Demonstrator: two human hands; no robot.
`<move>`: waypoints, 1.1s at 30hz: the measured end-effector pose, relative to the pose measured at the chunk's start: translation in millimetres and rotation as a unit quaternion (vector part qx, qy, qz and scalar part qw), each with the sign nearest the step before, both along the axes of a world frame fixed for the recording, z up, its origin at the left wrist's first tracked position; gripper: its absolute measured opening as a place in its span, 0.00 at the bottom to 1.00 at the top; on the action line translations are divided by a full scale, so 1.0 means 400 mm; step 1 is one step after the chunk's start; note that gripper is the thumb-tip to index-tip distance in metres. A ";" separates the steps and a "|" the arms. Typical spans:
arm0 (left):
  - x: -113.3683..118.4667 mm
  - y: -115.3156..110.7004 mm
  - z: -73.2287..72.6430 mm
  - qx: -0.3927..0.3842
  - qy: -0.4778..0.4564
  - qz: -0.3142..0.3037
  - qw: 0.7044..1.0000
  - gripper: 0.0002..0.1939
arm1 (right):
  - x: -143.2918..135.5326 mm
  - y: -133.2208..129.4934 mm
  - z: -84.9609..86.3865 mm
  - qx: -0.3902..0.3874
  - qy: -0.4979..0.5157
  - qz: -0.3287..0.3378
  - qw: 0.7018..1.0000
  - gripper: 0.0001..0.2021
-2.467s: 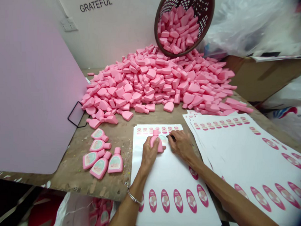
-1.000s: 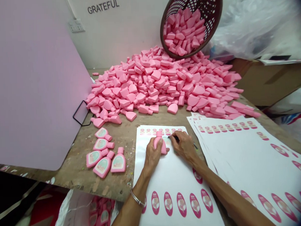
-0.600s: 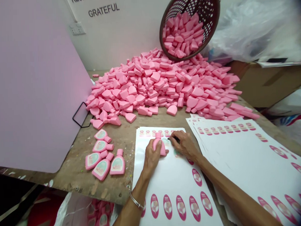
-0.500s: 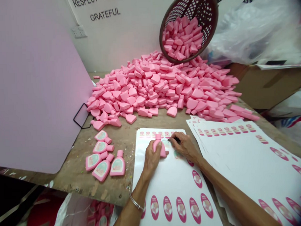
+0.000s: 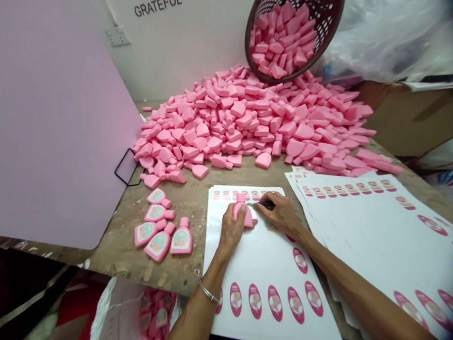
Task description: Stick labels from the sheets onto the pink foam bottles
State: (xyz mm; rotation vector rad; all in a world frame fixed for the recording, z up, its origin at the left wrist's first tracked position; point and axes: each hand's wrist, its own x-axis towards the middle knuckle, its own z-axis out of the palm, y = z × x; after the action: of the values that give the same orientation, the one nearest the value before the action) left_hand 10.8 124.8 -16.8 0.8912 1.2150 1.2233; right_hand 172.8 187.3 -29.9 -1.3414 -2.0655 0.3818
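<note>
My left hand [image 5: 231, 226] is closed round a small pink bottle [image 5: 240, 209], cap pointing away from me, over the upper part of a white sticker sheet [image 5: 252, 268]. Just right of it, my right hand [image 5: 279, 214] grips a thin dark tool [image 5: 264, 204] whose tip points left, close to the bottle. Oval pink stickers [image 5: 255, 301] line the sheet's near edge and small ones run along its top. Several labelled pink bottles [image 5: 180, 239] lie left of the sheet.
A large heap of pink bottles [image 5: 243, 120] covers the back, below a tilted brown basket [image 5: 249, 45]. More sticker sheets [image 5: 366, 234] lie at right. A pale panel [image 5: 54, 121] stands left. Below the table edge is a bag [image 5: 112, 313] with bottles.
The head view has shifted slightly, with the table scene lower-edge items moved up. The dark tool in my right hand now shows more clearly, its tip near the bottle. My left hand still holds the bottle.
</note>
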 end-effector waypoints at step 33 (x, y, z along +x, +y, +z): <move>-0.019 -0.053 0.108 -0.059 -0.231 0.008 0.971 0.31 | -0.074 -0.120 0.176 -0.076 0.159 0.057 0.983 0.09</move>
State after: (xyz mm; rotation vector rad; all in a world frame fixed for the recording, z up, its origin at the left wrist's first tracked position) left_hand 3.2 103.4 26.4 0.4713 0.9079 1.2696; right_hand 143.3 139.3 40.7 -1.1617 -1.8786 0.7654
